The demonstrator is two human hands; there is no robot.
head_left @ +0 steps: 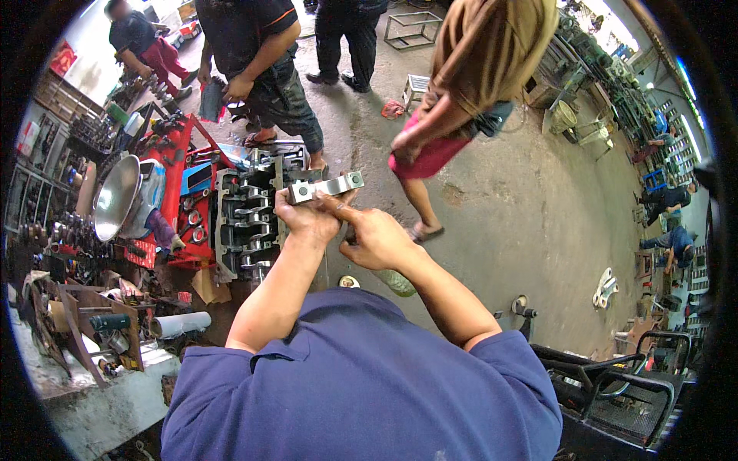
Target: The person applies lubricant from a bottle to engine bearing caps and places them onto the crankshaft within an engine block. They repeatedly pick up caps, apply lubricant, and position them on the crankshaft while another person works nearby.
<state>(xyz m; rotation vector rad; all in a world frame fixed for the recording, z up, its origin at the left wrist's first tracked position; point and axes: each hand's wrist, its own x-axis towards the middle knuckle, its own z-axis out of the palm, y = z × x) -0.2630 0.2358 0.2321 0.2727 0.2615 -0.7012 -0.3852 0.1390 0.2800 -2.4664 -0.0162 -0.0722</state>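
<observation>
A bare metal bearing cap (329,187), curved in the middle with a bolt hole at each end, rests on my left hand (309,219), which grips it from below. My right hand (378,238) reaches in from the right, index finger stretched out to the cap's underside and thumb apart. The finger's tip is partly hidden beneath the cap, and I see nothing held in this hand. Just left of my hands stands an engine block (223,230) with a crankshaft (254,215) lying in it.
A red tool cart (181,165) carrying connecting rods (196,230) and a steel bowl (118,198) stand left. A person in a brown shirt (492,54) is close ahead at right; a person in dark clothes (254,54) stands beyond the block. A black metal frame (630,392) is at lower right.
</observation>
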